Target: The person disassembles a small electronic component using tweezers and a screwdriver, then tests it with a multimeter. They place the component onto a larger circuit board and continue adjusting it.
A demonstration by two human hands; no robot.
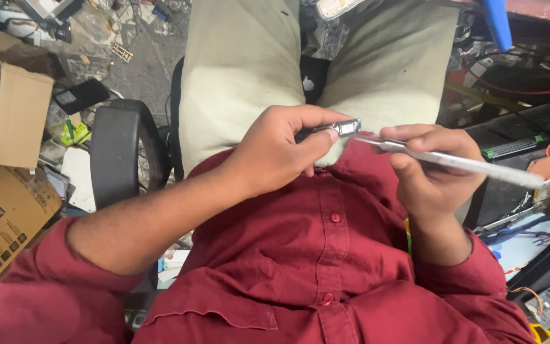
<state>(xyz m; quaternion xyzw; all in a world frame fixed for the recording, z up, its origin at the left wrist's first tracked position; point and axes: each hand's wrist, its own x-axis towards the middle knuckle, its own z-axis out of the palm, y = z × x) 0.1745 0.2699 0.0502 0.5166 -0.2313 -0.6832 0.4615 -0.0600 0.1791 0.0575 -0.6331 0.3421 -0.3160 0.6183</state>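
My left hand [275, 153] pinches a small dark rectangular electronic part with a metal end [342, 128] between thumb and fingers, held above my lap. My right hand [431, 172] grips long silver tweezers [459, 163], their tip pointing left and almost touching the part's metal end. Both hands hover over my red buttoned shirt [332, 255] and light trousers [243, 64].
A black chair armrest [114, 153] stands at the left, with cardboard boxes [14, 121] and scattered clutter on the floor beyond it. At the right is a dark workbench [523, 153] with wires, tools and small parts. A blue object [498, 22] juts in at the top right.
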